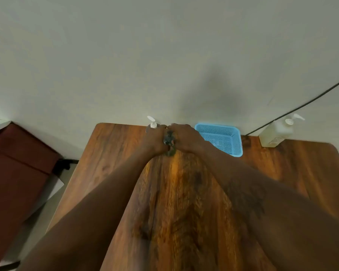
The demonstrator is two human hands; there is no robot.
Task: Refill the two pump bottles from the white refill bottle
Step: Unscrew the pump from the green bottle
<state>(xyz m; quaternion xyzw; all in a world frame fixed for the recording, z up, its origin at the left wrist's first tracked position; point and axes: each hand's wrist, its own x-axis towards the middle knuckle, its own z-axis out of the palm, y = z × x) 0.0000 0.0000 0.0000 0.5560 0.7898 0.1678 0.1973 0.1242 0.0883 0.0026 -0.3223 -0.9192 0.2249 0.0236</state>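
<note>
— So, starting at the left edge of the frame, what is there?

— A dark reddish-brown piece of furniture [18, 165] fills the lower left, beside a wooden table [110, 163] that takes up the lower centre and right.

— And moving toward the middle?

— At the table's far edge, upper centre, a small pump bottle [152, 124] stands against the pale wall [125, 55]; only its white pump head and neck show above the left hand [155, 140]. That hand sits just in front of it, and whether it touches the bottle I cannot tell.

— What are the hands doing?

— Both bare forearms reach up from the bottom corners and meet at the centre. The left hand and the right hand [185, 138] are curled closed around a small dark object [169, 142] pressed between them. It is blurred, so I cannot say what it is, only that both hands are wrapped on it with the fingers folded in.

— Further right?

— A light blue mesh plastic basket [234, 141] lies just beside the right hand, near the table's back edge. What it holds is too unclear to name.

— And the right side?

— A larger pale pump bottle [276, 133] with a white pump head stands upright at the far right of the table, well apart from the hands. A black cable [301, 106] runs diagonally down the wall from the upper right edge toward the table, passing behind that bottle.

— The white refill bottle?

— I cannot pick it out with any certainty.
</note>
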